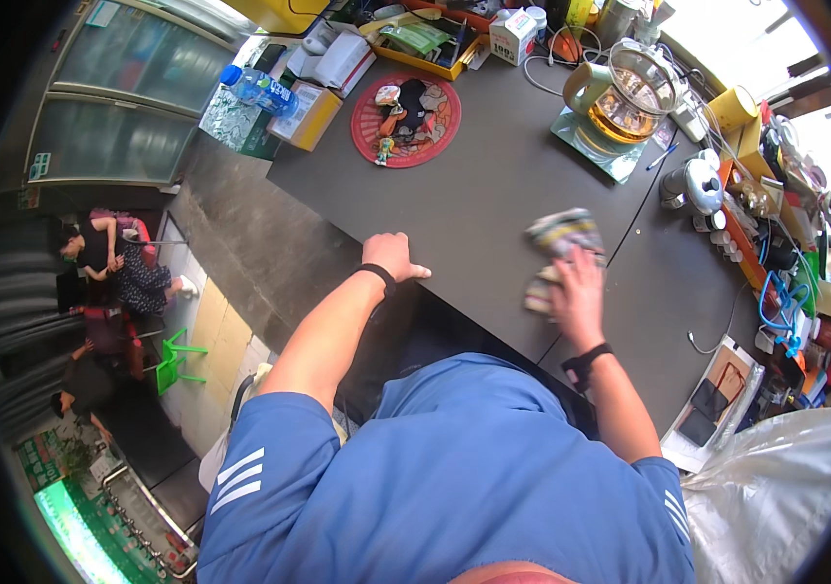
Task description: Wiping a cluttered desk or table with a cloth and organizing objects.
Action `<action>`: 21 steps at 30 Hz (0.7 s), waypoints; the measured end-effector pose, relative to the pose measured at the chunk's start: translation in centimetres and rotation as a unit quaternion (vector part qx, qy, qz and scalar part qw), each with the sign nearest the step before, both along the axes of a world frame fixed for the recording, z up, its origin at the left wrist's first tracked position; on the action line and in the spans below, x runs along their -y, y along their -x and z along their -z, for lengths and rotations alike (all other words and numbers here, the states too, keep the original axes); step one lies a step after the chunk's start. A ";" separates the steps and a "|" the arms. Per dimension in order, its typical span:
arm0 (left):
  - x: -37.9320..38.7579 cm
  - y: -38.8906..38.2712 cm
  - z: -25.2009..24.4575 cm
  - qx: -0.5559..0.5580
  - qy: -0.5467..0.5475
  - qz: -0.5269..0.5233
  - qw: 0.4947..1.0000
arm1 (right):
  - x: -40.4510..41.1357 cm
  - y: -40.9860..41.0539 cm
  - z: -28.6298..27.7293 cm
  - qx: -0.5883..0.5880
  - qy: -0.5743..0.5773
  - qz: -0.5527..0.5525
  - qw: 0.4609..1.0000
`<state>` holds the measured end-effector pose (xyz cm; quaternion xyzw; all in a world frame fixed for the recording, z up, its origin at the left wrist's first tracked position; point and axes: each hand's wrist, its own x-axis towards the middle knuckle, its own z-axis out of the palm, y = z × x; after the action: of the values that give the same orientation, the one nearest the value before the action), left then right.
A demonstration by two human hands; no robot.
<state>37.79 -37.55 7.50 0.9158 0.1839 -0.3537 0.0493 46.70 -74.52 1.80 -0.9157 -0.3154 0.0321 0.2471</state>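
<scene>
My right hand (577,292) is spread over a striped cloth (569,230), flat against the dark grey table (459,212). The cloth is bunched, slightly blurred, and sticks out beyond the fingers and to their left. My left hand (392,257) leans on the table's near edge, thumb apart and nothing in it; its fingertips are hard to make out. A round red tray (364,135) with small figurines and a dark item lies farther up the table. Right of it, a glass teapot (627,109) of amber liquid stands on a glass-like square base (609,157).
A water bottle (258,89) lies by boxes (306,113) at the upper left. Canisters (700,186), cables and other clutter line the right side. A pen (662,156) rests near a table seam. A white tray (685,445) holds dark glasses. Two people sit left, near a green stool (171,365).
</scene>
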 end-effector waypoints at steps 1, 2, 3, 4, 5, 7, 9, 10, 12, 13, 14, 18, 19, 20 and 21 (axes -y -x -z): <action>-0.1 0.4 0.0 0.004 0.004 0.001 1.000 | 2.3 -1.0 0.7 0.025 0.007 0.042 0.999; -0.2 0.6 -0.2 0.010 0.004 0.001 1.000 | 5.1 -2.0 1.6 0.026 0.022 0.098 0.995; -0.5 0.5 -0.2 0.017 0.005 0.004 1.000 | 7.8 -3.0 2.6 0.029 0.037 0.157 0.986; -0.8 0.7 0.1 0.027 0.010 0.010 1.000 | 10.6 -3.7 3.3 0.035 0.070 0.207 0.975; -0.9 0.8 -0.1 0.033 0.015 0.018 0.999 | 12.9 -3.9 3.7 0.040 0.103 0.257 0.960; -1.3 1.2 0.4 0.055 0.017 0.024 0.998 | 14.6 -3.7 3.6 -0.002 0.134 0.343 0.930; -2.6 1.4 1.1 0.060 0.039 0.051 0.996 | 13.6 -3.5 4.8 0.004 0.149 0.369 0.918; -3.4 1.3 1.9 0.090 0.083 0.063 0.990 | 12.9 -3.2 5.6 0.023 0.147 0.348 0.926; -5.2 2.5 2.0 0.129 0.163 0.060 0.976 | 7.9 -2.2 5.3 0.027 0.133 0.309 0.941; -6.3 3.5 2.7 0.150 0.186 0.052 0.969 | 1.7 -1.2 4.1 0.017 0.123 0.294 0.948; -7.0 3.9 3.0 0.178 0.218 0.042 0.959 | -2.3 -0.3 3.6 0.006 0.098 0.254 0.962; -9.5 5.3 2.3 0.183 0.288 0.001 0.940 | -19.3 5.2 0.9 -0.003 0.071 0.061 0.996; -10.2 5.2 1.9 0.184 0.297 0.003 0.937 | -22.7 6.1 0.6 -0.018 0.061 0.009 0.998; -10.8 5.1 1.6 0.186 0.296 0.005 0.937 | -26.1 7.1 0.3 -0.016 0.037 -0.033 0.999; -11.7 5.2 1.3 0.174 0.293 0.000 0.940 | -28.5 7.8 0.2 -0.016 0.010 -0.081 0.997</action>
<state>32.58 -25.89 6.18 0.9079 0.0610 -0.2273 0.3469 38.85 -45.99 1.60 -0.8890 -0.3841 0.0697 0.2393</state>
